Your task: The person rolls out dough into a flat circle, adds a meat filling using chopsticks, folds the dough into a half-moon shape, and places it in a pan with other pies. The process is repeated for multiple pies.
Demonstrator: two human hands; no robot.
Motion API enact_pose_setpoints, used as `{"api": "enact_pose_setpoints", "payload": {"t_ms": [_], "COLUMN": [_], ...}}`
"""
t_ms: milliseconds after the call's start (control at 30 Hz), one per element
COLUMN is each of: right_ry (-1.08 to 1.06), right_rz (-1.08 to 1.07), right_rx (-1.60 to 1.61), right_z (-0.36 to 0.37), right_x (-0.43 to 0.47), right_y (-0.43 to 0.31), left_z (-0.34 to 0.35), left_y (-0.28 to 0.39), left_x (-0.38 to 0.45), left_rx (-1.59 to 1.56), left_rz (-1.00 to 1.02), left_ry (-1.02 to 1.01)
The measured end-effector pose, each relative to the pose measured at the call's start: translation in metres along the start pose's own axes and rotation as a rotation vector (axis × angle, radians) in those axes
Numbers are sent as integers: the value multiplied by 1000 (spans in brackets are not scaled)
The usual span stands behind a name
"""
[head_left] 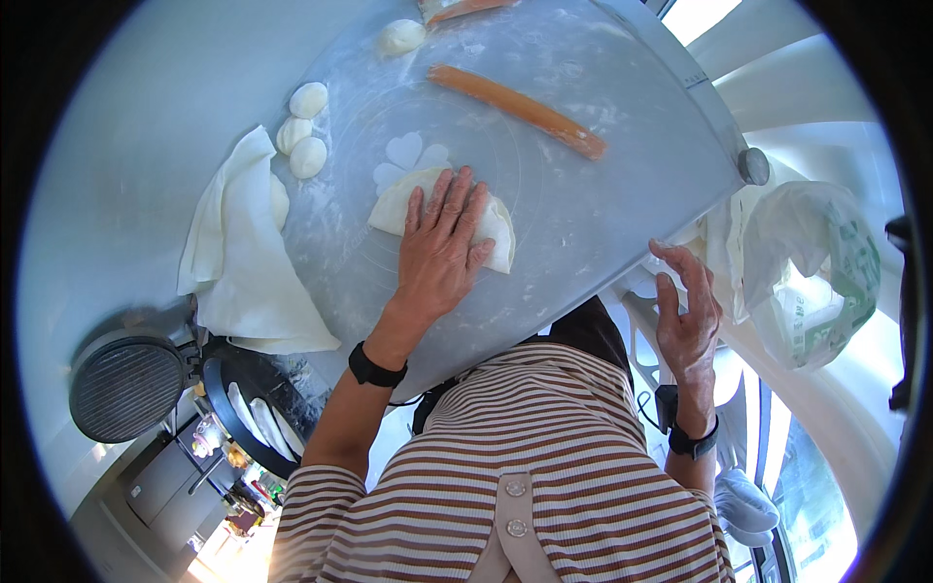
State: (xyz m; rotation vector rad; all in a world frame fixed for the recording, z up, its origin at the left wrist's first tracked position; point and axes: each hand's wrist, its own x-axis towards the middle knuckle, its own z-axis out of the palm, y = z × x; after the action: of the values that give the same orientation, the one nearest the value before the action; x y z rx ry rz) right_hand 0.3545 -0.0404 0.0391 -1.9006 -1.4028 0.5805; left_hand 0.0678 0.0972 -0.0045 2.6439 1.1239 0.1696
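My left hand [444, 251] lies flat, palm down, on a folded half-moon of dough [397, 204] on a floured mat [583, 211]. Its fingers hold nothing, and the palm side is hidden. To the right, past the mat's edge, my right hand [685, 299] hangs in the air with thumb and fingers apart and nothing between them. Beyond the half-moon lies a wooden rolling pin [517, 109], dusted with flour. Several dough balls [307, 157] sit at the mat's left, and another dough ball [401, 36] is near the top. A white cloth [244, 255] partly covers more dough at the left.
A round electric griddle with a ridged lid [127, 386] stands open at lower left, with pale folded pieces [270, 423] in its pan. A plastic bag [809, 277] is at the right, beside a round knob [753, 166] at the table's corner. Part of another flour-dusted item [470, 7] shows at the top.
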Motion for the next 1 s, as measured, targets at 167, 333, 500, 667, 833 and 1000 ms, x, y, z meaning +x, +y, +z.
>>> {"api": "enact_pose_setpoints", "payload": {"t_ms": [167,333,500,667,833,1000], "right_ry": [11,25,33,45,25,42], "right_rz": [-9,-16,12,15,-8,82], "right_rx": [-6,-11,-4,0,-48,20], "right_z": [-1,-6,-8,-12,-14,-13], "right_x": [-4,-7,-9,-12,-14,-17], "right_y": [4,9,13,16,19,19], "left_z": [3,-3,-10,-14,-17,-23], "left_y": [13,18,18,19,21,22], "left_x": [-1,-5,-4,-3,-7,-19], "left_rx": [-17,-23,-18,13,64,60], "left_rz": [57,67,118,156,200,207], "left_ry": [-41,71,71,96,-25,-132]}}
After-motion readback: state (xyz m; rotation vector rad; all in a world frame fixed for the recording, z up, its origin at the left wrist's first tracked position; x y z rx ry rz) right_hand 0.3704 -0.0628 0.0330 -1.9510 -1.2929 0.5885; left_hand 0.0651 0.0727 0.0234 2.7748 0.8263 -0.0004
